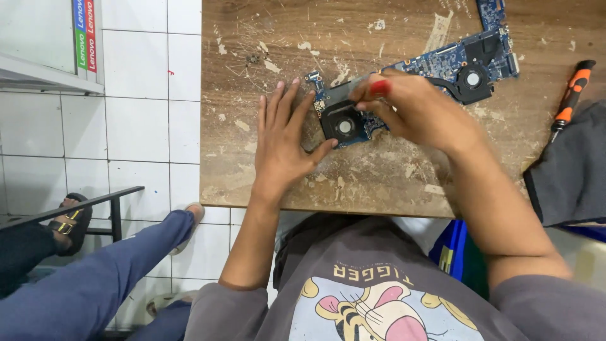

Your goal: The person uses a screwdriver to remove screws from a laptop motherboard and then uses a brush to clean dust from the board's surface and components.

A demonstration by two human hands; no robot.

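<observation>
Left hand (282, 148) flat, fingers apart, steadies laptop motherboard (442, 66) on counter (379, 183); right hand (413, 107) fingers clamped on red-handled tool (377, 87), fan (344, 126) at seven o'clock.

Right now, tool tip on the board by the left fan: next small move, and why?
Probably seat the tip and turn it. The right hand holds the red-handled tool over the blue laptop board beside the near fan, and the left hand lies flat on the table against the board's edge, bracing it. The tip itself is hidden.
</observation>
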